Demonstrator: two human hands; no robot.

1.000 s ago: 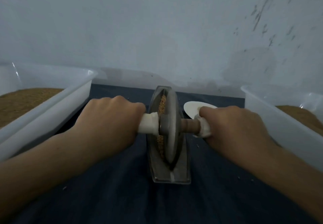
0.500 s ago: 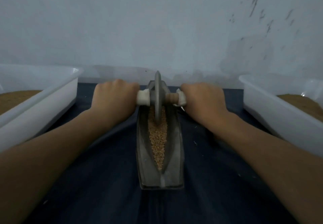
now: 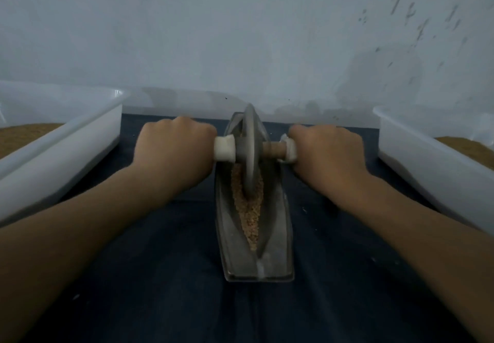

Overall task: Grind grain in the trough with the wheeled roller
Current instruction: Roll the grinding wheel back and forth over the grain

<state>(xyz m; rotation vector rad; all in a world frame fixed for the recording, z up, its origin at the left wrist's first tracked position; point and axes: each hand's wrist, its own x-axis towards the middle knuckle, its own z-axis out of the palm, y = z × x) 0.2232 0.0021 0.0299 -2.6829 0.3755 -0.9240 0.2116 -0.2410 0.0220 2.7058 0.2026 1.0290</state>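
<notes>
- The left grip (image 3: 173, 150), a bare hand, was curled into a fist round the left end of the roller's axle, knuckles up. The white wrapping (image 3: 224, 148) of the handle showed just beside the thumb side.
- The right grip (image 3: 327, 153) was curled the same way round the right end of the axle. A bit of white wrapping (image 3: 290, 150) and a bare wooden stretch (image 3: 272, 150) showed between it and the wheel.
- The wheeled roller (image 3: 250, 153) stood upright on its edge between the two hands, in the far half of the trough. Its lower rim was sunk into the grain.
- The trough (image 3: 278, 235), a narrow grey boat-shaped piece, lay lengthwise from near to far on a dark blue cloth (image 3: 160, 276), midway between the forearms.
- The grain (image 3: 248, 217) lay as a tan strip along the trough's middle groove, from the wheel towards the near end, tapering to a point there.
- A white tub (image 3: 61, 150) stood at the left and another white tub (image 3: 427, 161) at the right, each well apart from the trough. Each held a brown, grainy fill, seen only at the picture's edges.
- A pale, scuffed wall (image 3: 240, 35) rose just beyond the far end of the trough.
</notes>
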